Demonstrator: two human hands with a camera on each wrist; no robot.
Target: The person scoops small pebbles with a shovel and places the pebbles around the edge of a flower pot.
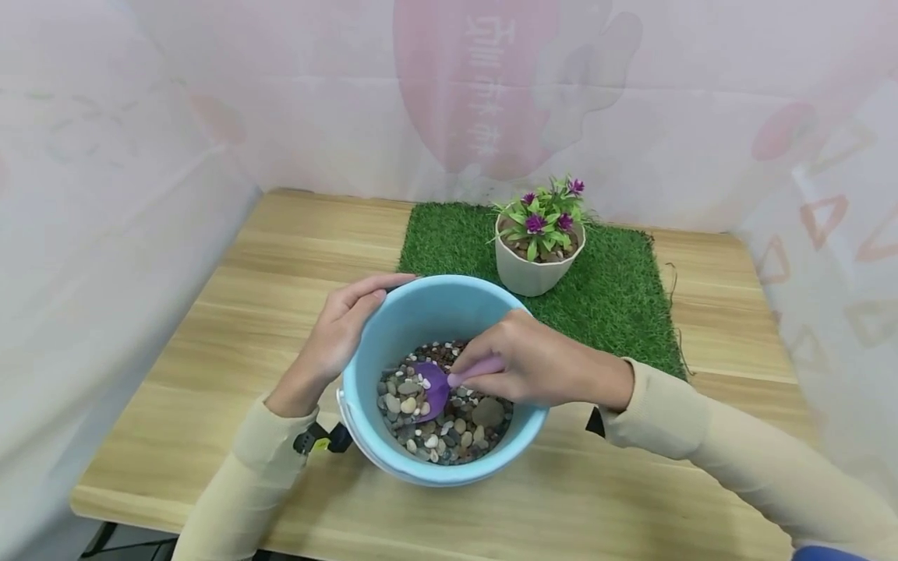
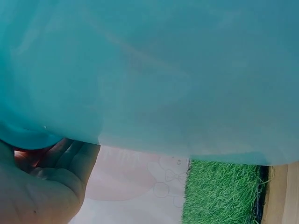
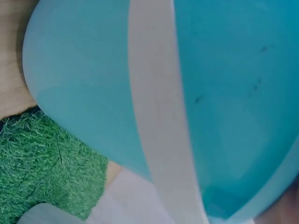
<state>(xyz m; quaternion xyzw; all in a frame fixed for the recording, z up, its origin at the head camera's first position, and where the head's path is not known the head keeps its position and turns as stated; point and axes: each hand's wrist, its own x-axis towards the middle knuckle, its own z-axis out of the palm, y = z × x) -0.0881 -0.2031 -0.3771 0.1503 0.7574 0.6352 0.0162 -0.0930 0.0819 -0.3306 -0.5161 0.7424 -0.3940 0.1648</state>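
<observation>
A light blue bucket (image 1: 466,473) stands on the wooden table, with a layer of mixed pebbles (image 1: 459,436) inside. My right hand (image 1: 540,360) reaches over the rim and grips the pink handle of a small purple shovel (image 1: 436,382). Its blade is down among the pebbles, with some lying on or against it. Against the bucket's left outer side rests my left hand (image 1: 333,335), fingers extended and thumb by the rim. The left wrist view shows that hand (image 2: 51,186) touching the wall below the rim. The right wrist view shows mostly bucket wall (image 3: 84,70).
Behind the bucket lies a green artificial grass mat (image 1: 610,304). On it stands a white pot (image 1: 529,269) of purple flowers (image 1: 536,224), with pebbles around the stems. The bucket's white carrying handle (image 3: 156,93) hangs down. Printed cloth walls (image 1: 337,132) enclose the table (image 1: 231,351).
</observation>
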